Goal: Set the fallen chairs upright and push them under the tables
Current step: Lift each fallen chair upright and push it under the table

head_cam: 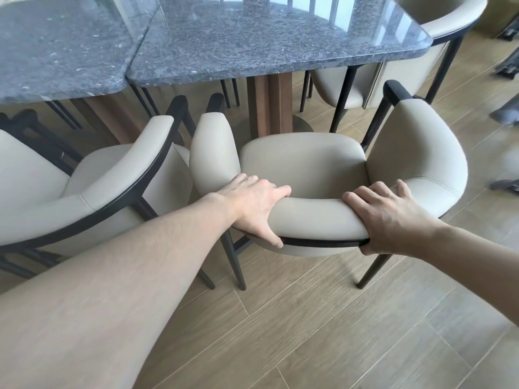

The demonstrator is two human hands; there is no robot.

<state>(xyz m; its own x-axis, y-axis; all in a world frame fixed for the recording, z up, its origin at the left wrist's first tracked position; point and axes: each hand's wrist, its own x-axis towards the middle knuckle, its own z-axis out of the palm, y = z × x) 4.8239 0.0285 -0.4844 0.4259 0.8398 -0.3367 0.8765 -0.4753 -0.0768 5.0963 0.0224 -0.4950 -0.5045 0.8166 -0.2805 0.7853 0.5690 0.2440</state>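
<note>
A cream chair [84,175] stands at the left beside the grey stone tables [196,46]. A person's left hand [254,203] and right hand [393,217] each curl over the padded backrest of the middle chair [303,164], which stands upright on the wood floor [309,332], its seat just short of the table's near edge. Another chair [438,21] sits at the far right.

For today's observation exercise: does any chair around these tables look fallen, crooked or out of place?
None looks fallen. The chair held by the left hand and right hand stands upright but clear of the table, not yet pushed under.
</note>
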